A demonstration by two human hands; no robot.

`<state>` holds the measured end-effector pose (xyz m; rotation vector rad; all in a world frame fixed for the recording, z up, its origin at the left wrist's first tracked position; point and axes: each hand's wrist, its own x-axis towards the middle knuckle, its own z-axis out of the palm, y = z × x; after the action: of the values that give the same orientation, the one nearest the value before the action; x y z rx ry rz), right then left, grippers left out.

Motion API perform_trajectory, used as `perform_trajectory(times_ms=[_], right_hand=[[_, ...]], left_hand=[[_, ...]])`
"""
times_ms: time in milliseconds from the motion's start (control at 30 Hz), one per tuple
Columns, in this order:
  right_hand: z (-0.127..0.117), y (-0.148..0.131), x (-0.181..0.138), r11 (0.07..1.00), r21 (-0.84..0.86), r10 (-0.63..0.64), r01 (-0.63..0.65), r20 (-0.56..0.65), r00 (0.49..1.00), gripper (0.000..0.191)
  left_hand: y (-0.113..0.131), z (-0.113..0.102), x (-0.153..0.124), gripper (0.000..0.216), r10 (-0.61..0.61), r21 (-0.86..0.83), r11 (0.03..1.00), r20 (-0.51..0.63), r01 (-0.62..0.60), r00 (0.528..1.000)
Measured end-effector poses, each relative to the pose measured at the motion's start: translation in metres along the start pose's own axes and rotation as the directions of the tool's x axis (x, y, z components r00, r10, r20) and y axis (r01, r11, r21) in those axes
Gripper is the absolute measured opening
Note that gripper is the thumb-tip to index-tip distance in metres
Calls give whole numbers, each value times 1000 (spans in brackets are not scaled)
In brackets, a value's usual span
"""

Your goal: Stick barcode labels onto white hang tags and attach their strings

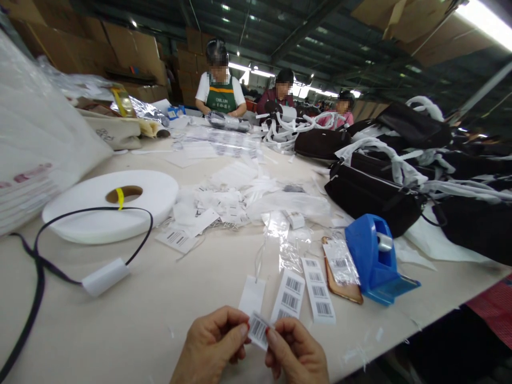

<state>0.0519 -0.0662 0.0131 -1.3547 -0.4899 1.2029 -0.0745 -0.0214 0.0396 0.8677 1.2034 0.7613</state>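
Table [140,320] | left hand [212,346], right hand [298,354]: wrists cut off, each grip pinching barcode label [258,330], print unreadable

Both hands, left hand [212,341] and right hand [298,352], pinch 1 barcode sticker [258,330] above the table [160,298]; 2 barcode strips [304,290] lie beside a blue tape dispenser [374,258].

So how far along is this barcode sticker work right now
Done: hard to say; loose white tags lie heaped mid-table, but whether they carry stickers is unclear. In hand: the left hand and right hand pinch one barcode sticker between them, beside a blank white tag. Left: two barcode strips lie on the table, and many dark bags sit at the right.
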Motion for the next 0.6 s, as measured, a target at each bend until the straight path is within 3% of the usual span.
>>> perform_trajectory(times_ms=[100,167,233,333,367,433,500,600], right_hand=[[-1,-3,8,1000,6,2,-2,-29,1000,39],[-1,-6,11,1000,-20,-6,5,-43,999,38],[1,-7,15,997,-71,5,-6,-10,1000,36],[3,-7,21,988,-151,36,-21,96,995,33],[4,-7,24,985,-171,37,-16,118,992,32],[3,-10,31,977,-213,10,15,116,993,30],[0,-13,36,966,-254,-22,43,85,996,29],[-2,-15,39,951,-307,6,26,103,995,27]], left_hand=[[-4,-14,10,31,147,180,974,-53,-135,988],[-4,-26,18,30,320,376,884,-53,-278,946],[-2,-34,26,17,523,558,692,52,-459,851],[-3,-40,33,14,726,640,319,309,-699,614],[-4,-40,35,16,751,635,223,372,-740,545],[-9,-40,36,17,765,623,98,452,-776,460],[-13,-40,37,17,767,617,37,487,-786,418],[-17,-40,40,17,767,614,14,500,-789,402]])
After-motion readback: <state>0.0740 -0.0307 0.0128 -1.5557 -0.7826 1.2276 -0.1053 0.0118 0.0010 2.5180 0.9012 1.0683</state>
